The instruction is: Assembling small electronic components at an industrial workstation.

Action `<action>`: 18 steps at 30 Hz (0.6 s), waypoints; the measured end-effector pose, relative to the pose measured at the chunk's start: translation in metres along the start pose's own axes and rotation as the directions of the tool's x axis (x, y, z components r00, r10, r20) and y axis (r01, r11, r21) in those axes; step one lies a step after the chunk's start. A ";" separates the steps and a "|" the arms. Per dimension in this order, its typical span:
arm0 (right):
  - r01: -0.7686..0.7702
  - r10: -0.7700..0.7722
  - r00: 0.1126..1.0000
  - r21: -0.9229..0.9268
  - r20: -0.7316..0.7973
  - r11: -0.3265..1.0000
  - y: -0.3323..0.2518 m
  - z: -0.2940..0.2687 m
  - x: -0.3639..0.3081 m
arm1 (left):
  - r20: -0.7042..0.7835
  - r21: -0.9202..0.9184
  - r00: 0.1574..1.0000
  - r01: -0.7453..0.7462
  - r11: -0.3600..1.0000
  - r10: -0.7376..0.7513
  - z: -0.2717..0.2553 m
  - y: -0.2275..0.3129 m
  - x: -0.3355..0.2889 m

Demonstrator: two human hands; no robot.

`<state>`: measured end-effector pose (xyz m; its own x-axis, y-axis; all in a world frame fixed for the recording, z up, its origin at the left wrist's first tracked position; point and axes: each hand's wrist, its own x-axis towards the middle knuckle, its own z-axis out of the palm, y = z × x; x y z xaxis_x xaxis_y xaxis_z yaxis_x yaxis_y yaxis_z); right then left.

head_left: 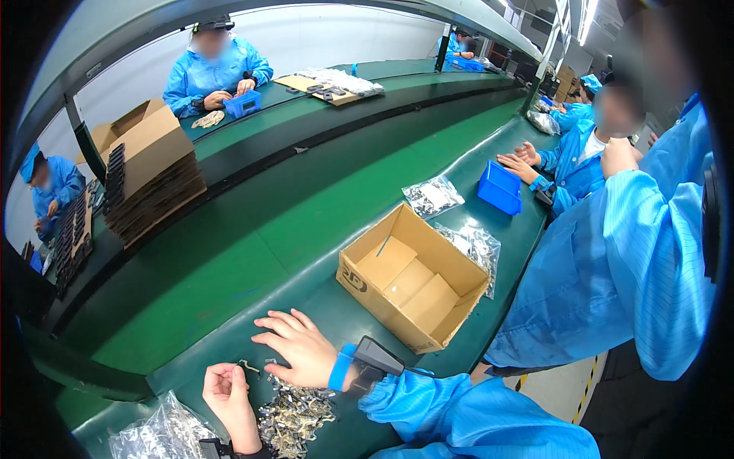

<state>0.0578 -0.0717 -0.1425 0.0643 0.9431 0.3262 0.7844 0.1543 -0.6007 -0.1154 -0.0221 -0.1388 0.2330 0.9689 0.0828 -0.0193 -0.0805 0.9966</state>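
My left hand is closed in a pinch at the bench's near edge, with a small bent metal part at its thumb and fingertips. Just right of it, my right hand hovers with fingers apart and nothing in them, wearing a blue wrist band. Below both hands lies a loose pile of small gold and silver metal parts. A clear plastic bag of similar-looking pieces sits left of my left wrist.
An open cardboard box stands beyond my right hand, bags of parts and a blue bin behind it. A co-worker reaches in at right; another person stands close by. Flattened cartons are stacked across the green belt.
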 end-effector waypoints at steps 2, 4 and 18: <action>0.000 0.000 1.000 -0.005 -0.002 1.000 0.000 0.000 0.000 | -0.014 -0.008 1.000 0.008 1.000 -0.008 0.001 0.001 0.000; 0.009 -0.009 1.000 0.012 -0.027 1.000 -0.001 0.001 0.000 | -0.010 -0.004 1.000 0.009 1.000 -0.009 -0.001 0.000 0.000; 0.041 -0.020 0.991 0.169 -0.129 0.985 -0.003 -0.002 0.001 | 0.039 -0.016 0.998 0.052 0.999 -0.051 0.001 0.001 -0.002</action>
<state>0.0569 -0.0713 -0.1393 0.1282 0.8939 0.4295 0.6707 0.2409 -0.7015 -0.1144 -0.0243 -0.1378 0.2712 0.9620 0.0313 -0.0230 -0.0261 0.9994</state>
